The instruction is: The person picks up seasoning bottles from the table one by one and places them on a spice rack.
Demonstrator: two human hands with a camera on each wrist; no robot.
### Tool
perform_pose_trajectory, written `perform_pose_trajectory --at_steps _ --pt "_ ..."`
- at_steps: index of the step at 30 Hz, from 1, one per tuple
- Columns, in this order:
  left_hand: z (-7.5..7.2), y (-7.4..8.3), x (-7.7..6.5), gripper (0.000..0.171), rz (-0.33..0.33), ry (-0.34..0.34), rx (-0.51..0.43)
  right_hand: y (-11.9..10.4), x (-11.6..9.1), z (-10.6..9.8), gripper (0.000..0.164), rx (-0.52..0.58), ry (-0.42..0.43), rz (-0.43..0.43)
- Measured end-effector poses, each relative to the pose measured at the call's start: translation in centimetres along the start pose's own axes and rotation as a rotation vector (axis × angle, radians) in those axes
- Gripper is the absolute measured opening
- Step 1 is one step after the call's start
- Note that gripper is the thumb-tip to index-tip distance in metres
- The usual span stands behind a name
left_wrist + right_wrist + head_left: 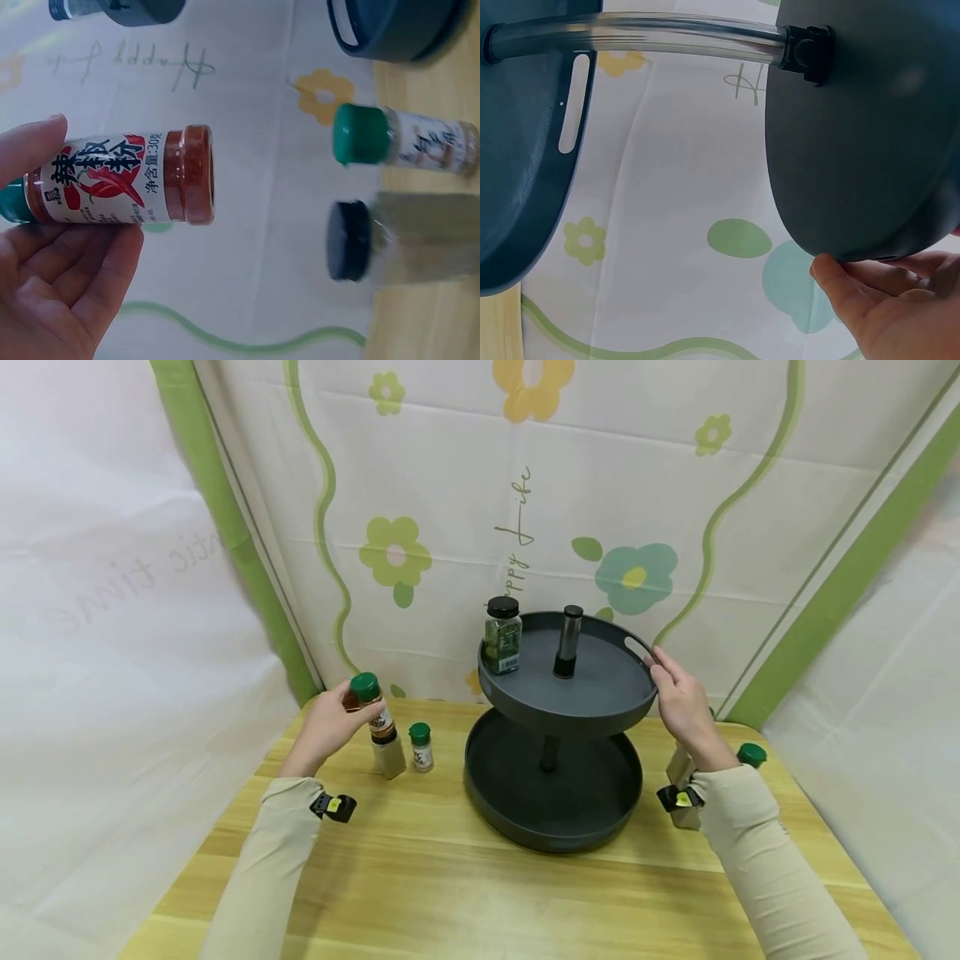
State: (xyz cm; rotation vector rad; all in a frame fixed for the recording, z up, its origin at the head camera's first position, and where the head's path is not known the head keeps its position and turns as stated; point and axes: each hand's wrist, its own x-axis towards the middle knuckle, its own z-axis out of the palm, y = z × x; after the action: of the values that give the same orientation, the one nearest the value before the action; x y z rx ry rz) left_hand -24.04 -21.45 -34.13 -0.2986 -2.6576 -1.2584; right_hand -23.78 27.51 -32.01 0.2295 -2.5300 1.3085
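Note:
My left hand holds a chili powder jar with a green cap and red contents, thumb on one side and fingers on the other. In the head view it is raised above a square black-capped jar. Beside that stands a small green-capped jar with a white label. My right hand grips the rim of the two-tier round tray by the cut-out handle on its upper level. A black-capped jar of green flakes stands on the upper level's left side.
More jars, one with a green cap, stand partly hidden behind my right forearm on the wooden table. A flower-patterned curtain hangs behind the table and along both sides. The tray's lower level stands on the tabletop.

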Motion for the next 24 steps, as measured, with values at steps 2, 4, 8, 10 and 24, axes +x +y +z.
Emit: perform_pose_trajectory --at_steps 2,4,8,10,24 --pt "0.0 0.6 0.3 0.047 -0.004 -0.010 -0.009 -0.1 0.0 0.0 0.057 0.000 -0.002 0.005" --pt "-0.1 1.3 0.6 0.047 -0.006 -0.019 -0.026 -0.1 -0.1 0.0 0.057 0.000 -0.003 0.009" --pt "0.0 2.7 1.1 0.046 0.009 -0.033 -0.061 -0.1 -0.2 0.0 0.056 -0.001 0.004 0.003" --pt "0.1 3.4 1.4 0.046 0.025 -0.037 -0.074 -0.1 -0.3 -0.1 0.056 0.000 0.007 -0.006" --pt "0.9 7.4 2.1 0.038 0.105 -0.061 -0.115 -0.2 -0.6 0.1 0.057 0.000 0.029 -0.014"
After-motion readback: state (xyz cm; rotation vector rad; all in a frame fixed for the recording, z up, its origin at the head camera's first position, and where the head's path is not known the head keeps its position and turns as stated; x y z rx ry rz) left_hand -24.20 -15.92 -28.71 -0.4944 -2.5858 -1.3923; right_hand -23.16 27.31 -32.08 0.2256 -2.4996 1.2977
